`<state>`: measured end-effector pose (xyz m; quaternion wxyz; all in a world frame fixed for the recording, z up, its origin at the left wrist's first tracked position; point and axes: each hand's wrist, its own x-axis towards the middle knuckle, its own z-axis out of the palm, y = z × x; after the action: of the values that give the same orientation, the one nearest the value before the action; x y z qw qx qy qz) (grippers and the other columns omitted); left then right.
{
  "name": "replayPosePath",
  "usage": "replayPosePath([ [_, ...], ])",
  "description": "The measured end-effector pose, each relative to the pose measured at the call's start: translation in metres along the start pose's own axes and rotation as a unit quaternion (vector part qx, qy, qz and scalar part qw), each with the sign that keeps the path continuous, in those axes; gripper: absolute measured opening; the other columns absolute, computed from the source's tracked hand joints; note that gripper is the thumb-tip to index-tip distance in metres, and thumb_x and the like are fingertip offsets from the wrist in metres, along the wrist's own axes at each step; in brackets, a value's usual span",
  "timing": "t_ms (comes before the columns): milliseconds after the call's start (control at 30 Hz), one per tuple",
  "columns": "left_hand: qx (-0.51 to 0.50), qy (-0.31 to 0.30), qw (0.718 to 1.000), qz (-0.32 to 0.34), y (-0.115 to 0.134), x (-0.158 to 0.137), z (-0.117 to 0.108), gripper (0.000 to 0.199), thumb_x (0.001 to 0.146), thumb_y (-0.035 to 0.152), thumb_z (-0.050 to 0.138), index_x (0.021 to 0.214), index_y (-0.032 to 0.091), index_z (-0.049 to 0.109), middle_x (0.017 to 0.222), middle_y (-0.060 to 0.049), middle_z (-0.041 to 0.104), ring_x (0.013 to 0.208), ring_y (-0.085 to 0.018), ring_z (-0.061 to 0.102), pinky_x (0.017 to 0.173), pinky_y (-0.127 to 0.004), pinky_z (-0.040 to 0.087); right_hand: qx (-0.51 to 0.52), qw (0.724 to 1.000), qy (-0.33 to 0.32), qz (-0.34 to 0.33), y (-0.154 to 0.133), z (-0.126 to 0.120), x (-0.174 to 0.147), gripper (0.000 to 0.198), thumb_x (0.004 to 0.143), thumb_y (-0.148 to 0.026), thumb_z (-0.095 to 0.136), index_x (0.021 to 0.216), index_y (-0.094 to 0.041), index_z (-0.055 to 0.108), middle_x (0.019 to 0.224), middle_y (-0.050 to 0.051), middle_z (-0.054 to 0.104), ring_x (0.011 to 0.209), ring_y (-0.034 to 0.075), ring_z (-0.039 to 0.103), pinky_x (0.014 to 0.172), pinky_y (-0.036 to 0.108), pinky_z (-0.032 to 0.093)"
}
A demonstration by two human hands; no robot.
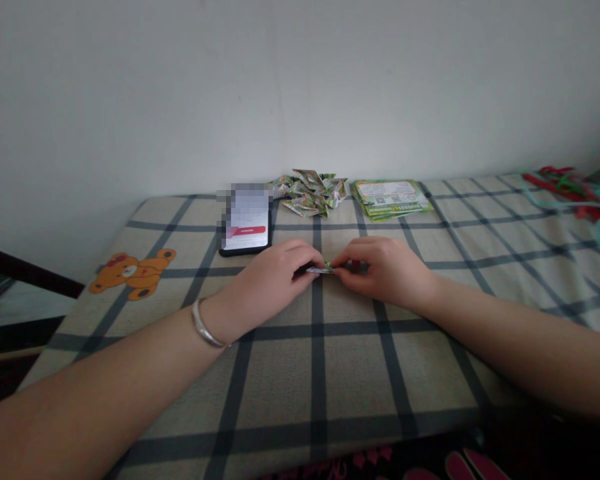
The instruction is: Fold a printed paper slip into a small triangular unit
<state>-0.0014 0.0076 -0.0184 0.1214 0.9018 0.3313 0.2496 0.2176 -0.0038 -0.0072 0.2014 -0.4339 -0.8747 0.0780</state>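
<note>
Between my hands, low over the checked cloth, is a small folded piece of printed paper [325, 269], green and white. My left hand [285, 270], with a silver bangle at the wrist, pinches its left end. The other end is held between the thumb and fingers of my right hand [380, 270]. Fingers cover most of the paper, so its full shape is hidden. Behind my hands lies a pile of folded paper pieces [313, 193] with similar print. To the right of that pile is a stack of flat green printed sheets [393, 199].
A phone [247, 223] with a lit screen stands propped behind my left hand. The checked tablecloth [280, 387] reaches back to a white wall [300, 87]. An orange bear cutout [133, 273] lies at the left. Red and teal ribbons [580, 193] are bunched at the far right.
</note>
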Motion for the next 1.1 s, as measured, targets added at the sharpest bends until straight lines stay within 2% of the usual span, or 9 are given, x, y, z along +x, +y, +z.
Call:
replayPosePath([
  [267,0.03,0.063,0.996,0.05,0.006,-0.001,-0.004,0.009,0.09,0.013,0.057,0.096,0.017,0.062,0.093,-0.001,0.062,0.088,-0.013,0.06,0.082,-0.026,0.049,0.123,0.991,-0.013,0.05,-0.003,0.0,0.001,0.016,0.079,-0.021,0.059,0.087,-0.021,0.073,0.074,-0.002,0.071,0.063,0.01,0.061,0.057,0.022,0.041],
  [533,0.054,0.093,0.992,0.069,0.008,-0.003,-0.004,0.014,0.092,0.013,0.055,0.102,0.018,0.061,0.099,-0.002,0.064,0.095,-0.013,0.062,0.085,-0.025,0.05,0.302,0.949,-0.03,0.088,0.003,0.007,0.002,0.013,0.082,-0.026,0.06,0.086,-0.019,0.07,0.064,-0.003,0.066,0.057,0.008,0.059,0.051,0.02,0.042],
  [633,0.049,0.094,0.992,0.069,0.008,-0.003,-0.004,0.014,0.091,0.013,0.055,0.103,0.018,0.061,0.099,-0.002,0.064,0.095,-0.013,0.062,0.086,-0.025,0.051,0.326,0.94,-0.029,0.095,0.003,0.009,0.003,0.013,0.081,-0.025,0.061,0.088,-0.019,0.069,0.063,-0.003,0.065,0.055,0.008,0.058,0.049,0.019,0.041],
  [767,0.028,0.093,0.993,0.069,0.007,-0.002,-0.003,0.02,0.089,0.009,0.056,0.106,0.019,0.06,0.099,0.0,0.065,0.096,-0.012,0.062,0.088,-0.025,0.051,0.317,0.944,-0.023,0.091,0.002,0.01,0.003,0.015,0.08,-0.022,0.059,0.09,-0.018,0.069,0.062,-0.004,0.063,0.053,0.007,0.055,0.047,0.018,0.038],
  [867,0.002,0.101,0.994,0.039,0.007,-0.002,0.0,0.032,0.087,0.009,0.061,0.115,0.021,0.056,0.104,0.0,0.065,0.097,-0.013,0.064,0.089,-0.027,0.053,0.315,0.945,-0.02,0.088,0.0,0.009,0.003,0.015,0.079,-0.021,0.059,0.089,-0.017,0.069,0.06,-0.004,0.06,0.051,0.007,0.052,0.046,0.018,0.037],
  [967,-0.075,0.107,0.991,-0.012,0.007,-0.001,0.004,0.045,0.083,0.006,0.063,0.123,0.023,0.049,0.104,0.0,0.066,0.092,-0.012,0.067,0.087,-0.027,0.055,0.319,0.942,-0.018,0.103,-0.001,0.008,0.004,0.014,0.078,-0.022,0.058,0.088,-0.017,0.068,0.058,-0.005,0.058,0.049,0.006,0.049,0.044,0.018,0.035],
  [1100,-0.206,0.12,0.968,-0.084,0.003,0.001,0.009,0.041,0.08,0.007,0.065,0.114,0.022,0.05,0.098,0.001,0.066,0.087,-0.013,0.068,0.08,-0.027,0.057,0.302,0.946,-0.017,0.119,-0.003,0.007,0.004,0.014,0.076,-0.02,0.059,0.088,-0.018,0.066,0.056,-0.006,0.055,0.047,0.006,0.047,0.042,0.018,0.032],
])
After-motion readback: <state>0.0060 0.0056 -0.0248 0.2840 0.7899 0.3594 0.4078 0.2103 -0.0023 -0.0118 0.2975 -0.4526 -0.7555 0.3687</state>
